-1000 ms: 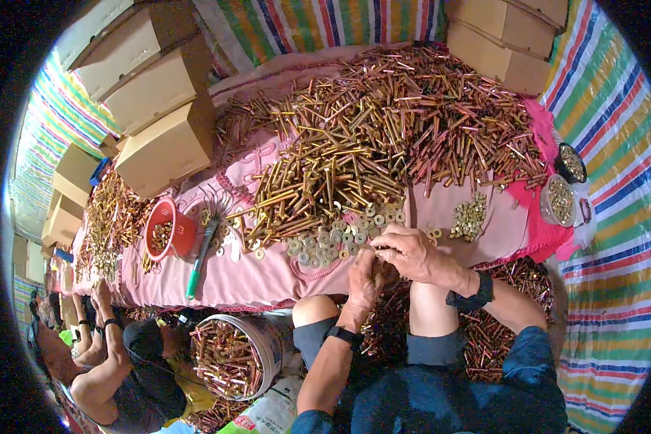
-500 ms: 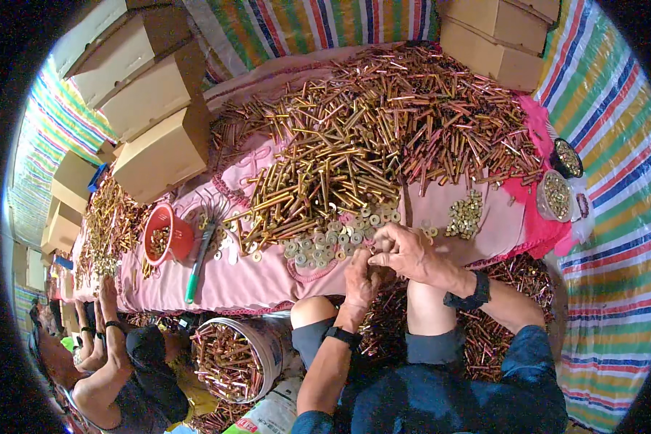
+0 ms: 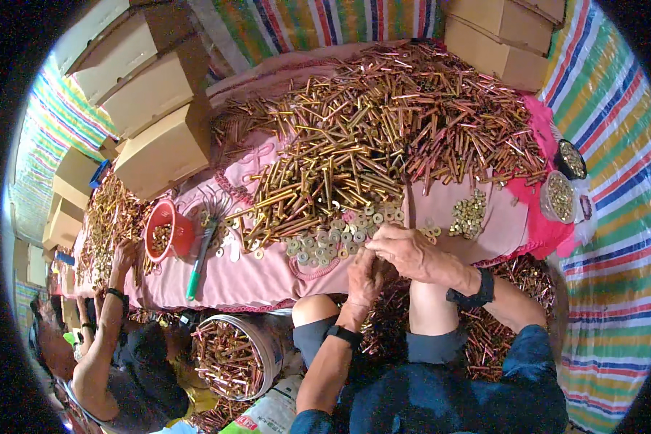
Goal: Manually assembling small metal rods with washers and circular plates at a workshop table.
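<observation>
My left hand (image 3: 364, 281) and my right hand (image 3: 411, 254) meet at the front edge of the pink-covered table. Both are closed, fingertips close together, around something too small and hidden to make out. Just beyond them lies a spread of flat metal washers (image 3: 324, 248). Behind the washers rises a big heap of long brassy bolts (image 3: 333, 173). Right of my right hand sits a small pile of nuts (image 3: 468, 215).
Left of the washers lie a green-handled wire rake (image 3: 204, 253) and a red plastic cup (image 3: 182, 233) holding small parts. A bucket (image 3: 267, 354) of bolts stands below. Cardboard boxes (image 3: 163, 155) stack at left. Two tubs, one clear (image 3: 568, 197), stand right. A co-worker's hand (image 3: 125, 257) is at left.
My hands stay together in nearly the same place, with the fingers slightly shifted. The co-worker's near arm has reached farther over the table, beside the red cup.
</observation>
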The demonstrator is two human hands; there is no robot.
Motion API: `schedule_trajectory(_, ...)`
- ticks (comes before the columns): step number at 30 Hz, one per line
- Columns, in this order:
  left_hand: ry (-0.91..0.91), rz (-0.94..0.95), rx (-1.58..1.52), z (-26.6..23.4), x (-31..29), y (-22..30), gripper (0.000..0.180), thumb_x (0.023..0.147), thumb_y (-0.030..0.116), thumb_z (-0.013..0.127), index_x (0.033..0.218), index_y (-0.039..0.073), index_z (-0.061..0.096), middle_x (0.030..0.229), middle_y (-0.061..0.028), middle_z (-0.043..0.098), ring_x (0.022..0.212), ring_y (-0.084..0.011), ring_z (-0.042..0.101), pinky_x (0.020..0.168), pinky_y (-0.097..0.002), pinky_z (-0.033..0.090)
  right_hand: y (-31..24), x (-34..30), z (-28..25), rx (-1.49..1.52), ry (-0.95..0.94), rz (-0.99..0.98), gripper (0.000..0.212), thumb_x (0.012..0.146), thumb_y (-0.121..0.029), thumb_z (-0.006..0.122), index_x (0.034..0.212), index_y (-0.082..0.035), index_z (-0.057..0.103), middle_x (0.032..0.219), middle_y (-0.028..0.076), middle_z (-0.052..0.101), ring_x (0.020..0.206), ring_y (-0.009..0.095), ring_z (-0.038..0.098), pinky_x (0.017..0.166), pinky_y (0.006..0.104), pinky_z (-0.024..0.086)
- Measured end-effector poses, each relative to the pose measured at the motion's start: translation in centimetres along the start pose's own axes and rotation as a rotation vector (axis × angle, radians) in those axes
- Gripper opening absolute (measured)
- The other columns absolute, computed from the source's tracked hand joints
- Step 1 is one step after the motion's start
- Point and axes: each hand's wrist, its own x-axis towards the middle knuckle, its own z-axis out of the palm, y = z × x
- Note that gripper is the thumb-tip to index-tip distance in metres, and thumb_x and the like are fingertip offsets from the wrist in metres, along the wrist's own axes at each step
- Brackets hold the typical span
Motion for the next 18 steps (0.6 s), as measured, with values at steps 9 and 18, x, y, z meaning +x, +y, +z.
schedule_trajectory(9, 0.009, -0.041, 0.007, -0.2, -0.6, -0.8, 0.026, 0.074, -0.007, 0.057, 0.098, 0.001, 0.053, 0.086, -0.0205, 0.051, 0.079, -0.0440, 0.052, 0.069, -0.0471, 0.045, -1.9, 0.7, 0.0, 0.048, 0.043, 0.060, 0.028, 0.088, 0.002, 0.061, 0.116, 0.003, 0.064, 0.102, 0.018, 0.065, 0.092, 0.036, 0.064, 0.080, 0.0417, 0.054)
schedule_trajectory(18, -0.001, -0.076, 0.041, -0.3, -1.4, -1.8, 0.029, 0.077, -0.006, 0.056, 0.104, 0.003, 0.051, 0.088, -0.0227, 0.051, 0.081, -0.0479, 0.054, 0.068, -0.0486, 0.044, -2.8, 1.4, -0.1, 0.025, -0.028, 0.169, 0.021, 0.087, 0.001, 0.062, 0.107, 0.002, 0.062, 0.094, 0.019, 0.061, 0.086, 0.039, 0.064, 0.075, 0.0436, 0.052)
